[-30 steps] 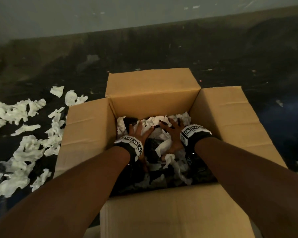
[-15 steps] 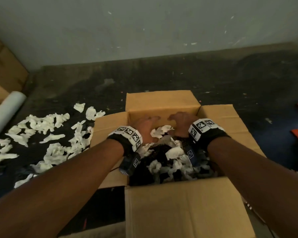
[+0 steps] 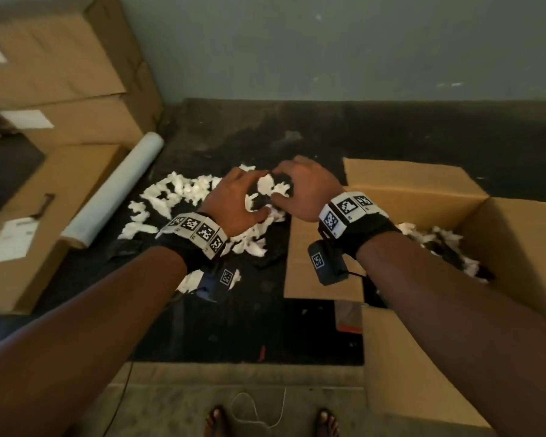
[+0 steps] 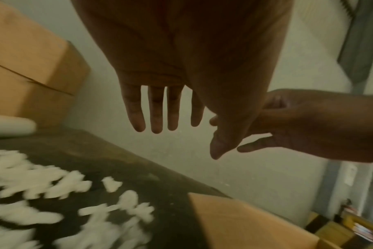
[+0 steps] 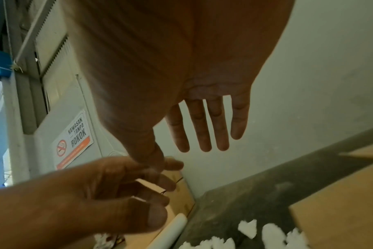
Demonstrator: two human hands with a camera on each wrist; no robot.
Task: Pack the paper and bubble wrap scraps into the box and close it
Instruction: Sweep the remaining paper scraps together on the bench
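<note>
The open cardboard box (image 3: 404, 184) stands at the right with its flaps spread, and white paper scraps (image 3: 423, 234) mixed with dark pieces lie inside. A pile of white scraps (image 3: 177, 190) lies on the dark floor to its left. My left hand (image 3: 237, 203) and right hand (image 3: 300, 190) hover side by side over that pile, palms down, thumbs close together. In the left wrist view the left fingers (image 4: 155, 109) are straight and hold nothing. The right fingers (image 5: 207, 124) are straight and bare too. The blurred scraps (image 4: 53, 185) lie below the hands.
Stacked cardboard boxes (image 3: 60, 58) stand at the back left against the wall. A white roll (image 3: 117, 190) leans on a flat carton (image 3: 22, 272) that carries a dark tool (image 3: 41, 206). My bare feet (image 3: 215, 421) stand on cardboard at the bottom edge.
Both hands have come up out of the box and swung left to hover over the scrap pile on the floor. The head view has turned left, so the box now sits at the right.
</note>
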